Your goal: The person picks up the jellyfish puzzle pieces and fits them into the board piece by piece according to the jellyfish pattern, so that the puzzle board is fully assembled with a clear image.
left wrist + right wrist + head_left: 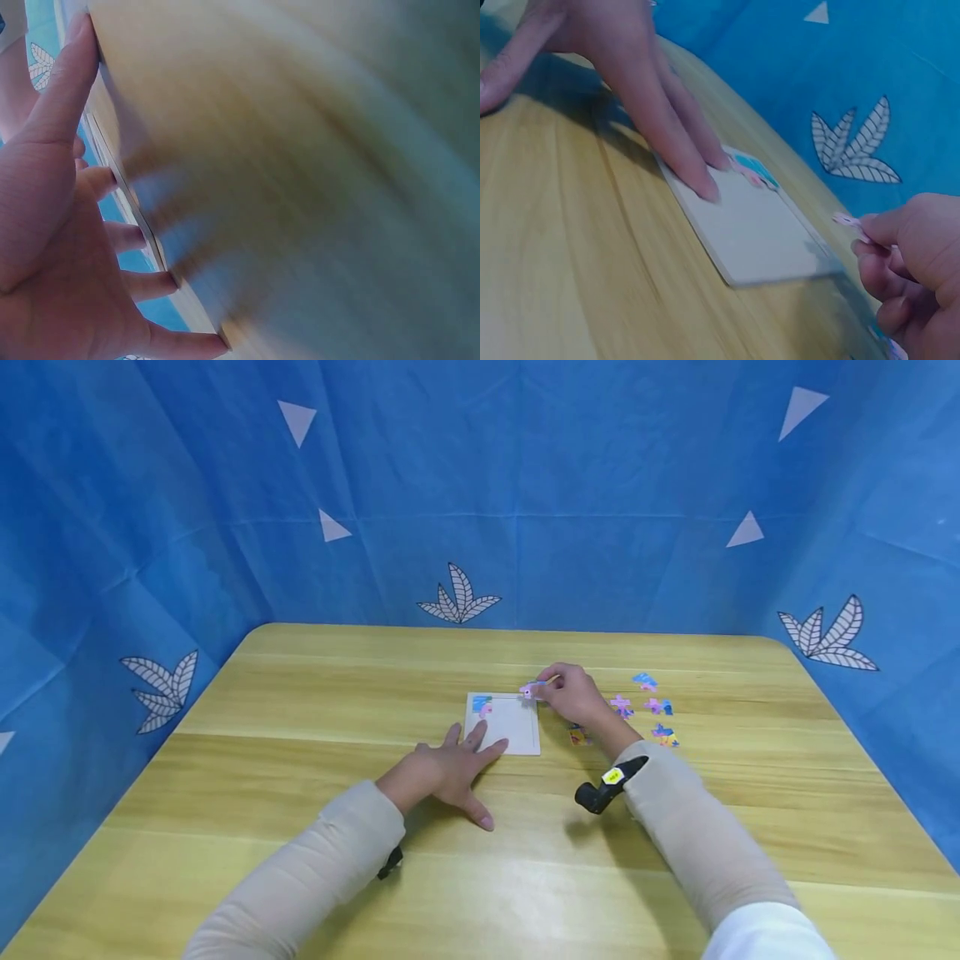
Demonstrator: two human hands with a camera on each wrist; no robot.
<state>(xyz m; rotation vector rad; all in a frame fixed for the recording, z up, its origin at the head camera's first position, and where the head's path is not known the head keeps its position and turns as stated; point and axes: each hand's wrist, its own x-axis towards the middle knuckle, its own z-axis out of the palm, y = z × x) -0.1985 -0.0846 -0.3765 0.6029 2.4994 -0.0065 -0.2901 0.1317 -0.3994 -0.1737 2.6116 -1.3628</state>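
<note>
Nearest, on the wood-grain table: my left grip is splayed and holds nothing, thumb toward me, two fingertips resting on the near left part of the white puzzle tray, which bears one blue-and-pink jigsaw piece in its far left corner. My right grip pinches a pink puzzle piece, raised by the tray's far right corner; several loose pieces lie scattered to the right. Beyond the table, a blue curtain printed with leaves and pale triangles.
</note>
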